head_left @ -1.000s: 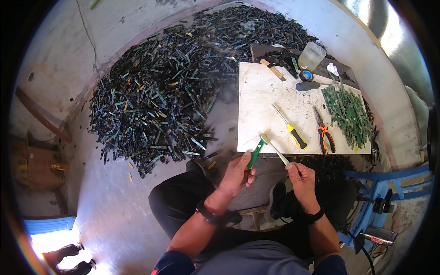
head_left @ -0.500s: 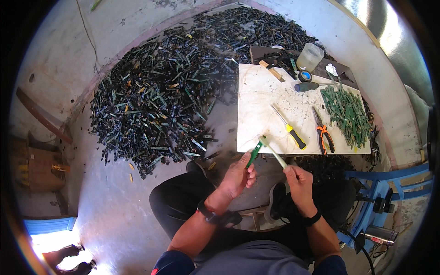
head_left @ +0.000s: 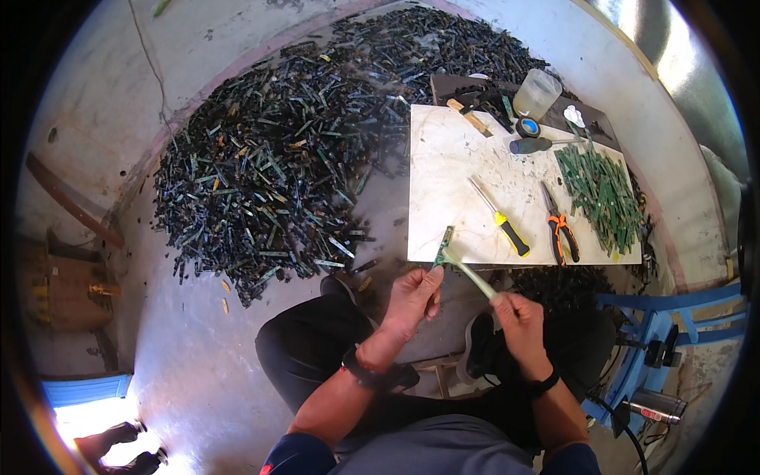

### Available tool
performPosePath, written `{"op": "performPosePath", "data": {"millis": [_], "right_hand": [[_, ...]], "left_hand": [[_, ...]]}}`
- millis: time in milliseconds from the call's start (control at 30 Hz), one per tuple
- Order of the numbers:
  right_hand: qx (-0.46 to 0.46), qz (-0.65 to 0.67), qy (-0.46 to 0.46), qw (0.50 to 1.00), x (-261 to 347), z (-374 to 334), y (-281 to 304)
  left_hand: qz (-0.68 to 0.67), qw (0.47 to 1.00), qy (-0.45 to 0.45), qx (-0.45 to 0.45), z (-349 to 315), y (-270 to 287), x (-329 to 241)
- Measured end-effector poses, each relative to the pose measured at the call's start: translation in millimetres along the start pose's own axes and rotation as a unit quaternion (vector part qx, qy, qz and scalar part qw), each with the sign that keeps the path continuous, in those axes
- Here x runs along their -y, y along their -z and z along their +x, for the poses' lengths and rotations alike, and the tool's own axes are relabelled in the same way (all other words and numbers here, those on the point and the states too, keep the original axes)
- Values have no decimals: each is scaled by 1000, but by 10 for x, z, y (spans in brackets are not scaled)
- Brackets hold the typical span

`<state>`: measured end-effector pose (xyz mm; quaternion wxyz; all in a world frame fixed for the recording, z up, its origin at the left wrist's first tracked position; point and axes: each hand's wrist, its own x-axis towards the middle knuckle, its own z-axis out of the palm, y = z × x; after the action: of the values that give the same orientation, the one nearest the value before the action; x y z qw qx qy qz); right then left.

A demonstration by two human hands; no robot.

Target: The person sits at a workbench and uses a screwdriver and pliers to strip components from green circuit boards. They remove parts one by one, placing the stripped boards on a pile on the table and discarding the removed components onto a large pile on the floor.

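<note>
My left hand (head_left: 413,302) pinches the near end of a narrow green circuit board strip (head_left: 448,236), which points away from me over the front edge of the white board. In my right hand (head_left: 519,323) is a pale green toothbrush (head_left: 475,278), its handle gripped between thumb and fingers. The brush head touches or lies very close to the strip near my left fingertips. Beyond my hands, a yellow-and-black screwdriver (head_left: 510,231) and orange-and-black long-nose pliers (head_left: 559,229) lie on the white board.
Green strips (head_left: 603,196) are heaped on the right of the white board (head_left: 443,174). Behind stand a cloudy plastic tub (head_left: 537,95), a tape roll (head_left: 526,127) and a dark-handled screwdriver (head_left: 530,146). A large pile of dark strips (head_left: 269,174) covers the floor; a blue chair (head_left: 649,336) is at right.
The circuit board strip has turned in my left fingers and shows a different face. The brush head has shifted from the strip's far end toward my left fingertips.
</note>
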<state>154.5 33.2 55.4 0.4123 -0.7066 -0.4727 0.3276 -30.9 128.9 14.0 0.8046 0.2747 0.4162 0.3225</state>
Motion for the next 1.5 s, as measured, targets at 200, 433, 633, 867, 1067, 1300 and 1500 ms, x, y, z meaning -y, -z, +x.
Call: {"op": "performPosePath", "data": {"millis": [200,433,633,867,1067,1300,1500], "right_hand": [[16,14,54,998,137,51,16],[1,56,-41,998,136,151,123],[-21,65,-37,997,67,183,116],[-60,73,-68,993,18,211,180],[-31,54,-35,997,54,162,175],[-27,71,-46,996,-50,163,197],[30,21,-24,999,12,139,177]], "left_hand": [[87,996,-33,12,-13,6,35],[82,996,-27,6,-22,14,-5],[82,996,-33,-4,8,34,12],[95,995,-24,-13,-22,32,-18],[95,995,-20,-12,-1,35,-3],[111,993,-24,-14,19,38,-7],[120,992,-26,-15,14,45,-16]]}}
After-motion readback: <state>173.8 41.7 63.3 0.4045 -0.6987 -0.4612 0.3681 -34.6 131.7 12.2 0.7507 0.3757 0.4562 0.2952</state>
